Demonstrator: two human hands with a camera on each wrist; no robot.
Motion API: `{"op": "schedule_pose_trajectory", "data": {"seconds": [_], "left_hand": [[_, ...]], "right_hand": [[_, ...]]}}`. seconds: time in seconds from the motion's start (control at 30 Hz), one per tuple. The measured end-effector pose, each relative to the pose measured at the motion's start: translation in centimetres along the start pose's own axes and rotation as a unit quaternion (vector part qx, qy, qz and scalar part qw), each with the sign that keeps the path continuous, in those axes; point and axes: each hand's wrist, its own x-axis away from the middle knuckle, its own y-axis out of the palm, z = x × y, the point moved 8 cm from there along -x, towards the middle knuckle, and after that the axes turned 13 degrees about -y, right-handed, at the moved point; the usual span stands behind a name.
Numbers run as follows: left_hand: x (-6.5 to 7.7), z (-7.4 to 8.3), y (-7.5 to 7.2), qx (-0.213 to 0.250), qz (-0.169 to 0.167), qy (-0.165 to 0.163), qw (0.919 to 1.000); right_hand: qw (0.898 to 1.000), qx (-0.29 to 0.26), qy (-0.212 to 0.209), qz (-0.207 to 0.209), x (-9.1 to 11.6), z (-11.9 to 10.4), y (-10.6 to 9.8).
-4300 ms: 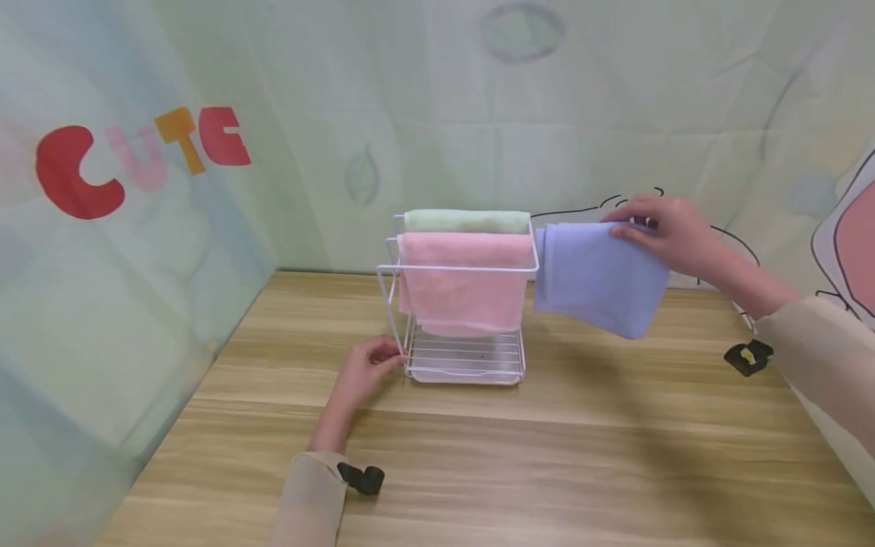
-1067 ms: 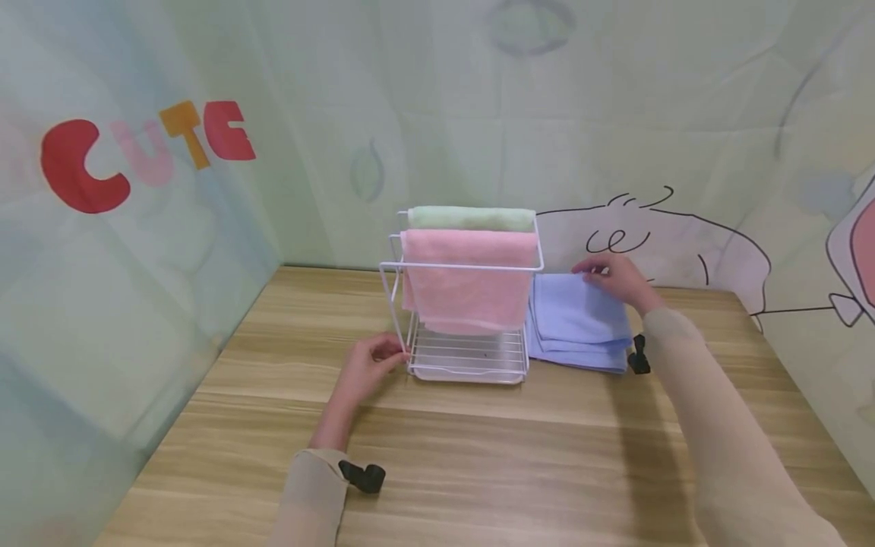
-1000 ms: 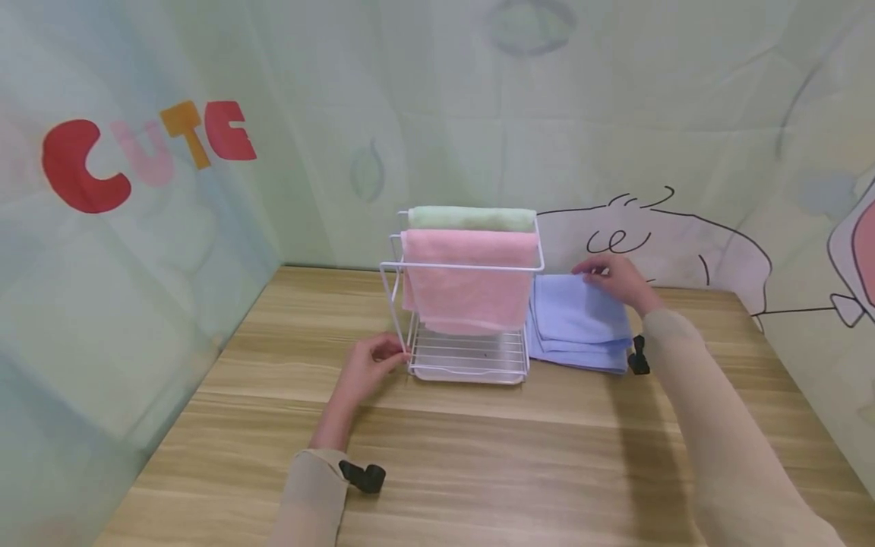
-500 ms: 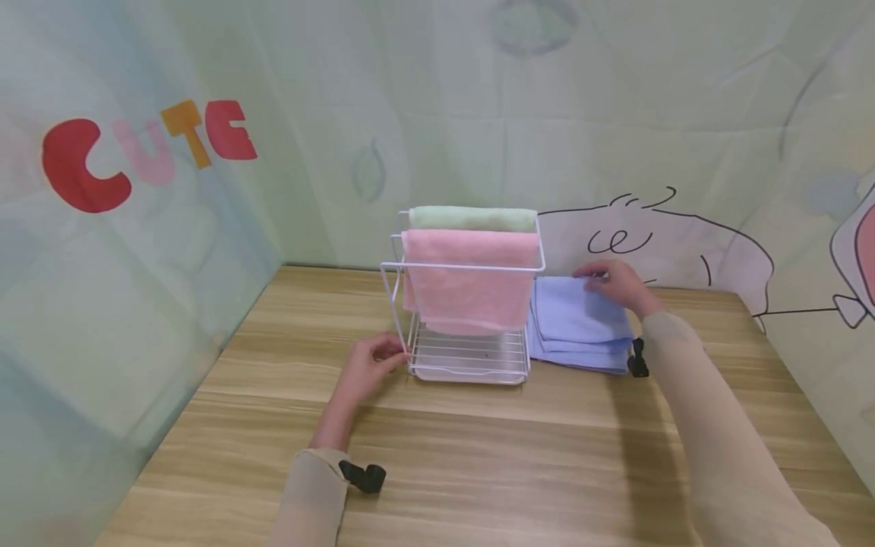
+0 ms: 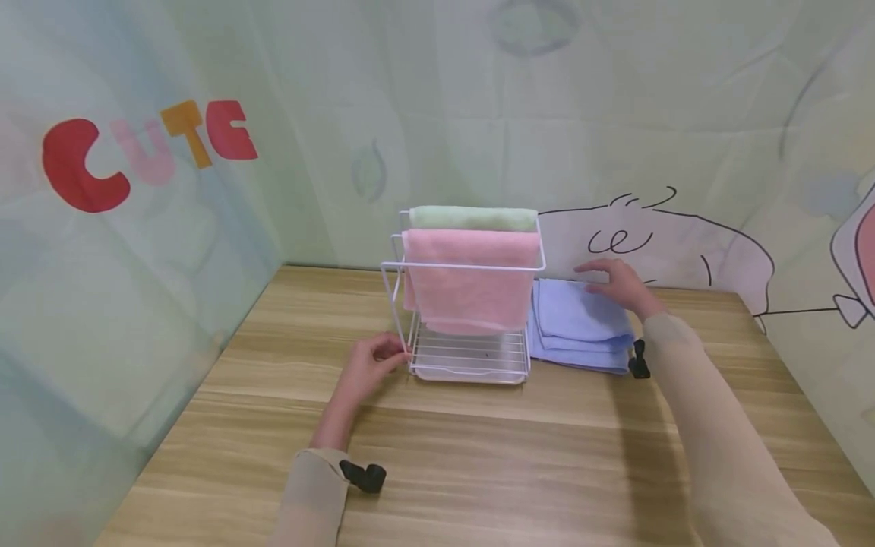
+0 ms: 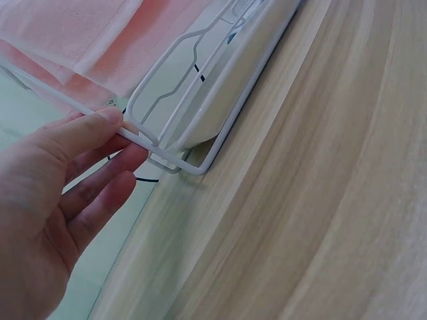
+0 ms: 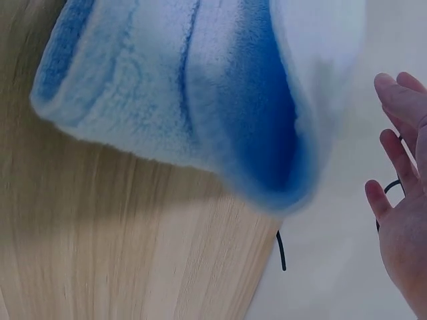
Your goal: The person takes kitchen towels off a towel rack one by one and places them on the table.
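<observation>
**Gripping a white rack [image 5: 472, 267] at left, with a blue cloth [image 5: 581, 315] laid at right**

Most of the green cloth [image 5: 473, 219], at the centre of the head view, is hidden behind the pink cloth [image 5: 472, 296]. In the right wrist view the blue cloth is cut off by the top edge and partly blurred, and the right hand [image 5: 618, 285] is cropped by the right edge. Only the lower part of the rack is shown in the left wrist view. The right sleeve [image 5: 711, 425] is cut off at the lower right of the head view.

Near its foot, a rack post is pinched between the thumb and forefinger of the left hand [image 5: 365, 368]. The right hand is held spread, thumb apart from fingers, by the far edge of the blue cloth; a gap between them is seen in the right wrist view.

Three cloths can be counted: two are hung on the one rack, and the blue one is laid folded on the table [image 5: 478, 471], right of centre. One tray [image 5: 468, 375] is set in the rack's base. Four letters [image 5: 186, 129] are printed at the upper left.
</observation>
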Motion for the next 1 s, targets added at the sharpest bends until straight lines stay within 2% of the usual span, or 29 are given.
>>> {"op": "schedule_pose_trajectory", "data": {"seconds": [0.3,0.47,0.67,1.0], "left_hand": [[-0.2,-0.4,0.1,0.008,-0.002,0.003,1.0000],[-0.2,-0.3,0.0,0.004,0.004,0.012,0.9999],[-0.1,-0.2,0.1,-0.003,0.003,0.016,0.9999],[0.0,-0.3,0.0,0.006,-0.002,0.005,1.0000]], "right_hand": [[1.000,0.008,-0.002,0.023,0.2,0.2,-1.0],[0.999,0.010,-0.014,0.037,0.0,-0.9,-2.1],[0.998,0.036,-0.015,0.048,-0.1,-1.8,-3.9],[0.993,0.055,-0.062,0.082,-0.9,-4.9,-7.0]]}}
